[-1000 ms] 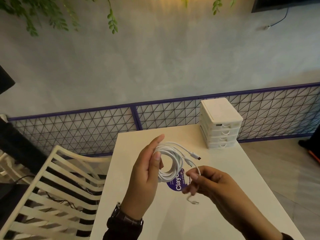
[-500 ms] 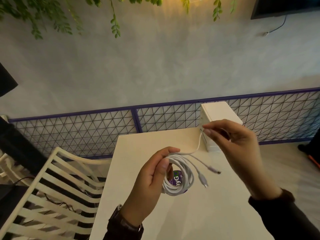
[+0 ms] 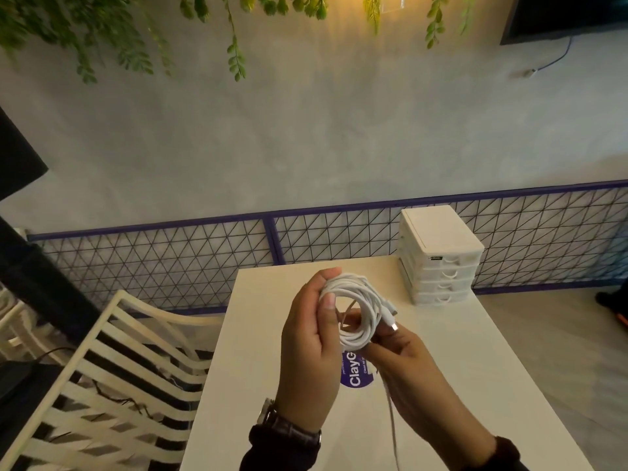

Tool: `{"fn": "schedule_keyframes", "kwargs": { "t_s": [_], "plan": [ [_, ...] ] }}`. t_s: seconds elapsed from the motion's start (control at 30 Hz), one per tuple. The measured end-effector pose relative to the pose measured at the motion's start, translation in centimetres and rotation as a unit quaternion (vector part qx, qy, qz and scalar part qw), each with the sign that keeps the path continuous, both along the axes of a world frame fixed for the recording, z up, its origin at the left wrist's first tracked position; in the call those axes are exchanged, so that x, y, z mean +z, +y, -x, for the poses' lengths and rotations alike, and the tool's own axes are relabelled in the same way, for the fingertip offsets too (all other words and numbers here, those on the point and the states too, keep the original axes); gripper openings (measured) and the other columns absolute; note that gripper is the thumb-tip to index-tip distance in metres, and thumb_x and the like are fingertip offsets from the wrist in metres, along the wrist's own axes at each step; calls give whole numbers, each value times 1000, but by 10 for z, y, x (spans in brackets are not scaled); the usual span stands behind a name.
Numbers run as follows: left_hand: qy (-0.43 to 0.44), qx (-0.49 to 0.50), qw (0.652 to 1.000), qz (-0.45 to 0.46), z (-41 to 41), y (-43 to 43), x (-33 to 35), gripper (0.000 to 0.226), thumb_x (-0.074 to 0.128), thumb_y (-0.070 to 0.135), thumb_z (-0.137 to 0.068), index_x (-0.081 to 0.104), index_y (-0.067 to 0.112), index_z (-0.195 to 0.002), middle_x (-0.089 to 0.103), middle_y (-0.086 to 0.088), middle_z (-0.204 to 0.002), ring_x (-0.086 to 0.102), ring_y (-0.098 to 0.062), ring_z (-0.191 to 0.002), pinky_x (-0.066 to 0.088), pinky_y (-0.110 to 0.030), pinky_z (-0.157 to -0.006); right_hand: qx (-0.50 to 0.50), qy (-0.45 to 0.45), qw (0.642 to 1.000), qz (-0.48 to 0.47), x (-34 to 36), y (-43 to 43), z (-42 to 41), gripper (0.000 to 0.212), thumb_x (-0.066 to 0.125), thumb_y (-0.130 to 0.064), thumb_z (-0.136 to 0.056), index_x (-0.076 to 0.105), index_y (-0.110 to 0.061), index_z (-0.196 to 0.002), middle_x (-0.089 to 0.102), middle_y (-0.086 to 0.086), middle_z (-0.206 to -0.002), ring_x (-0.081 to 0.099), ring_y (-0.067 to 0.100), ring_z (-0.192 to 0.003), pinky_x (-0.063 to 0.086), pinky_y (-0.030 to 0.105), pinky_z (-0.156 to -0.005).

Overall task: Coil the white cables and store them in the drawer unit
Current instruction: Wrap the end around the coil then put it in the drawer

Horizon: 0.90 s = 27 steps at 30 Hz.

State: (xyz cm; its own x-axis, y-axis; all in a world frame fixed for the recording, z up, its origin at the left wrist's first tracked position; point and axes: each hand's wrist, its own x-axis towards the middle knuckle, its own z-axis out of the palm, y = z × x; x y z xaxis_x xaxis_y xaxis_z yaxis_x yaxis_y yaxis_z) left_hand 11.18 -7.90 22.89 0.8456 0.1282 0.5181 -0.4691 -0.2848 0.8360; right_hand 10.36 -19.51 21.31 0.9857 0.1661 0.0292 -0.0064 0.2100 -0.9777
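We are in the coiling step, and we judge it almost finished. Our left hand point(image 3: 312, 338) holds the white cable point(image 3: 356, 300) in the air above the middle of the tabletop point(image 3: 492, 385). The thumb lies across the front of the loops and the fingers curl behind them. Our right hand point(image 3: 407, 365) is just beside it, lower and to the right. Its fingers grip the lower part of the coil, near the two plugs point(image 3: 392, 321) that stick out there. One loose strand point(image 3: 393, 430) hangs from under this hand toward the near edge of the tabletop, so the coil is not yet complete. A purple sticker point(image 3: 355, 375) on the tabletop shows below the hands.

The drawer unit point(image 3: 438, 256) stands at the far right corner, well apart from the coil, and its four drawers point(image 3: 441, 283) all appear closed. For the next move, we think the right hand must wind the loose strand onto the loops while the left hand presses them together; otherwise the coil may spring open. After that, one hand must be free to pull a drawer out.
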Motion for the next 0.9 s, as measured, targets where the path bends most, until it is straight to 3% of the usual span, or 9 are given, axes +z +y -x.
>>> {"fn": "schedule_keyframes", "kwargs": {
  "t_s": [0.1, 0.2, 0.3, 0.4, 0.5, 0.63, 0.77, 0.83, 0.9],
  "plan": [
    [-17, 26, 998, -46, -2, -4, -2, 28, 30, 42, -93, 46, 51, -115, 55, 29, -112, 55, 4, -104, 46, -9, -84, 75, 54, 993, -70, -5, -7, 1, 40, 60, -22, -73, 68, -15, -112, 68, 6, -118, 57, 30, -115, 37, 51, -105],
    [-41, 35, 994, -91, -1, -9, -6, 34, 26, 46, -95, 42, 38, -124, 49, 33, -112, 49, 14, -108, 40, -2, -85, 77, 124, 973, -180, -6, -8, -1, 54, 67, -37, -65, 67, -8, -111, 68, 9, -116, 61, 22, -106, 37, 43, -100],
    [-40, 42, 991, -123, -1, -11, -13, 37, 22, 48, -96, 42, 35, -124, 50, 26, -107, 51, 11, -103, 42, -5, -83, 28, 141, 975, -172, -7, -1, -4, 38, 60, -25, -68, 68, -10, -102, 67, 12, -98, 58, 21, -89, 42, 38, -87],
    [-42, 36, 985, -161, 1, -14, -17, 37, 21, 48, -97, 42, 34, -124, 57, 12, -105, 54, 1, -97, 47, -14, -81, -11, 108, 984, -143, -7, 6, -6, 28, 55, -14, -65, 64, -9, -90, 60, 7, -73, 55, 15, -66, 46, 25, -59],
    [-49, 40, 982, -179, 3, -14, -20, 35, 22, 45, -97, 42, 34, -124, 58, 8, -105, 55, -5, -96, 47, -20, -82, -6, 69, 985, -159, -6, 11, -5, 32, 54, -6, -68, 60, -3, -99, 61, 5, -68, 58, 11, -57, 45, 19, -46],
    [-60, 44, 981, -181, 3, -9, -21, 36, 23, 44, -98, 43, 32, -124, 51, 15, -106, 51, -1, -98, 41, -9, -85, -3, 16, 991, -134, -12, 10, -10, 36, 59, -3, -72, 58, 1, -107, 65, 9, -76, 63, 14, -62, 49, 19, -51],
    [-55, 29, 978, -201, 3, -9, -23, 39, 20, 48, -97, 41, 32, -125, 50, 15, -109, 48, 0, -100, 39, -5, -87, 13, 41, 994, -97, -14, 6, -13, 37, 64, -6, -71, 58, 2, -107, 65, 13, -83, 62, 18, -69, 51, 22, -57],
    [-43, 27, 977, -207, 3, -9, -26, 41, 18, 52, -96, 39, 34, -126, 52, 12, -111, 48, 0, -102, 40, -4, -88, 12, 56, 996, -64, -16, 2, -16, 38, 66, -2, -75, 56, -3, -112, 66, 15, -87, 62, 25, -73, 53, 26, -61],
    [-32, 23, 976, -212, 3, -9, -28, 42, 17, 56, -94, 37, 37, -126, 48, 17, -112, 46, -1, -105, 40, -3, -88, -16, 70, 997, -19, -20, -3, -20, 53, 75, -7, -70, 54, -15, -118, 71, 10, -97, 68, 28, -82, 55, 30, -68]
  ]
}}
